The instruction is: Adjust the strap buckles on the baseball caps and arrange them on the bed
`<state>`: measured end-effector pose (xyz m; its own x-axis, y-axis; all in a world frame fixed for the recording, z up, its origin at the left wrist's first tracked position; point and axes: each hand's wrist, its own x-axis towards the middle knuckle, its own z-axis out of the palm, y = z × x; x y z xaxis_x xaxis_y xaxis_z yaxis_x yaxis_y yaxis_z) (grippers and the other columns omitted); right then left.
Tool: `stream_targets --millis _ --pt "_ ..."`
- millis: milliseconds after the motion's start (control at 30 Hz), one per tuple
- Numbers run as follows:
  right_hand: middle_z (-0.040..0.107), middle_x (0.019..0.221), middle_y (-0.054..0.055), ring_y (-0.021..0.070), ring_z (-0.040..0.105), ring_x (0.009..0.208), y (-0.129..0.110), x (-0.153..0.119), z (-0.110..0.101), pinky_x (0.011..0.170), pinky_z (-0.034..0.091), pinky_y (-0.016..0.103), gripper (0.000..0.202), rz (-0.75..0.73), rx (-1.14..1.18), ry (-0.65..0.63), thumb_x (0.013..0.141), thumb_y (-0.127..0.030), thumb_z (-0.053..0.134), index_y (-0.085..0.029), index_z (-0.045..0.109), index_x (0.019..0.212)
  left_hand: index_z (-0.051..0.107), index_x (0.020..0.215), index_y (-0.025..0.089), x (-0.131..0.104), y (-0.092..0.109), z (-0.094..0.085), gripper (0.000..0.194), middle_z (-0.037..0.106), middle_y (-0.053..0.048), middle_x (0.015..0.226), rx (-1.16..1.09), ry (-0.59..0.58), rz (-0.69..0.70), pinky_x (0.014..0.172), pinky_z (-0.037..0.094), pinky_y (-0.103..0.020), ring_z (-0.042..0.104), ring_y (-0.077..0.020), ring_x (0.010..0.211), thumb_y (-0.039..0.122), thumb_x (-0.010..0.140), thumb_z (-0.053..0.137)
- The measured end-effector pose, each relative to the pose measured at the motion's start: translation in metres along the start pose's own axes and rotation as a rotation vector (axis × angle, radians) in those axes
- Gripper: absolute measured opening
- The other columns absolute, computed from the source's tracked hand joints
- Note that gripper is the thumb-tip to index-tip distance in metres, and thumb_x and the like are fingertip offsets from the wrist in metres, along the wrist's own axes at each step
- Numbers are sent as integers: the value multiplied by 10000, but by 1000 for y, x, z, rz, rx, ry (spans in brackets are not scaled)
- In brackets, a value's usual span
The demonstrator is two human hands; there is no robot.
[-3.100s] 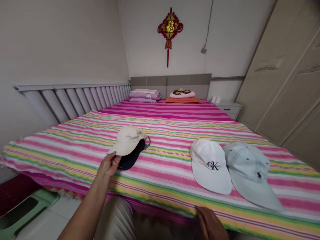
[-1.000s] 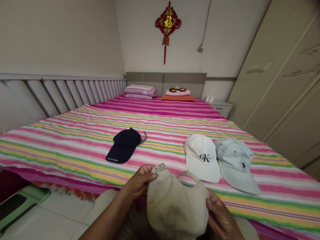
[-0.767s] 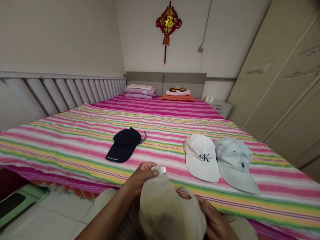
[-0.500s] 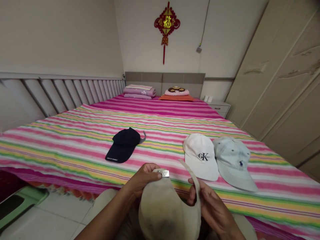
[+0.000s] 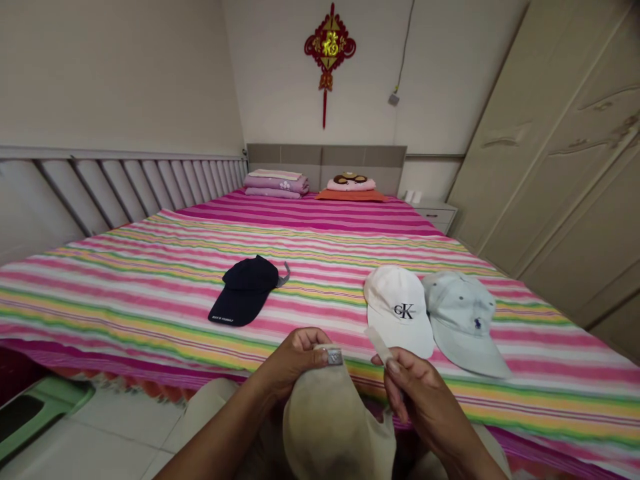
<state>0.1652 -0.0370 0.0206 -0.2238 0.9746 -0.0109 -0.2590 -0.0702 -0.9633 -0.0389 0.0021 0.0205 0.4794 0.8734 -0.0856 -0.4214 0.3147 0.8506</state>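
A beige cap [image 5: 337, 420] is held up at the bottom middle, its back opening facing up. My left hand [image 5: 295, 360] pinches the cap's edge beside a silver metal buckle [image 5: 335, 357]. The cap's loose strap [image 5: 379, 345] is gripped between the thumb and fingers of my right hand [image 5: 413, 380], its free end pointing up and left, apart from the buckle. On the bed beyond lie a navy cap [image 5: 247, 287] to the left, a white cap with black letters [image 5: 395, 300] and a pale blue cap [image 5: 463, 320] to the right.
The bed bears a striped sheet [image 5: 165, 267]. Folded purple bedding [image 5: 275, 185] and an orange pillow [image 5: 350, 195] lie by the headboard [image 5: 360, 157]. Railings line the left side. A green stool [image 5: 50, 400] stands at lower left, a wardrobe [image 5: 550, 167] at right.
My right hand has shifted its hold closer to the strap's free end, and the strap is now straighter. The buckle has tilted slightly. The view has moved a little.
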Motion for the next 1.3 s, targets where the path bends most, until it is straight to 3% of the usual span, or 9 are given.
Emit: stream_targets --millis 133,333,567,733,867,1000,1133,1300 --pt "431 316 -75 23 258 271 -3 3 7 343 152 174 327 84 -102 -18 760 -461 550 -148 530 666 620 783 131 2 -4 1 282 656 -25 655 -76 -44 10 504 431 -181 579 -90 526 154 541 762" --pt "507 364 -51 41 331 288 -2 3 24 353 213 176 300 118 -71 -15 729 -434 581 -156 507 644 634 731 126 5 -16 2 271 668 -38 647 -143 -16 -16 515 441 -192 591 -102 523 179 507 777" --pt "399 314 -94 27 238 281 12 8 36 349 127 189 344 87 -29 41 688 -448 628 -169 451 595 653 677 112 -1 -16 11 255 656 -47 605 -24 18 -17 485 401 -186 560 -93 487 227 490 782" --pt "400 311 -96 36 265 283 12 9 34 355 158 194 342 87 -21 11 701 -453 614 -175 445 599 677 761 131 -9 -13 15 361 674 -50 661 10 31 -33 533 418 -215 578 -116 541 195 429 803" --pt "406 317 -96 37 274 281 12 9 34 348 163 190 326 94 -21 27 704 -442 616 -171 459 615 672 720 133 -11 -15 18 295 647 -15 593 137 122 37 529 390 -203 535 -90 516 179 454 793" --pt "405 317 -95 32 262 277 12 8 36 350 157 187 319 88 14 22 707 -430 622 -165 470 615 650 698 125 -11 -17 19 244 623 -3 598 246 129 137 539 380 -195 505 -77 529 169 495 777" --pt "411 319 -88 35 256 279 11 7 35 366 188 190 316 68 55 41 768 -457 543 -158 529 665 603 743 148 -9 -20 17 239 616 -7 632 0 71 121 527 391 -195 520 -87 536 232 567 741" --pt "471 365 -34 77 409 388 3 2 33 469 327 213 379 88 46 -3 771 -477 521 -135 600 629 556 771 151 -5 -26 15 202 625 -38 703 -336 -39 50 590 457 -235 585 -129 633 241 640 681"
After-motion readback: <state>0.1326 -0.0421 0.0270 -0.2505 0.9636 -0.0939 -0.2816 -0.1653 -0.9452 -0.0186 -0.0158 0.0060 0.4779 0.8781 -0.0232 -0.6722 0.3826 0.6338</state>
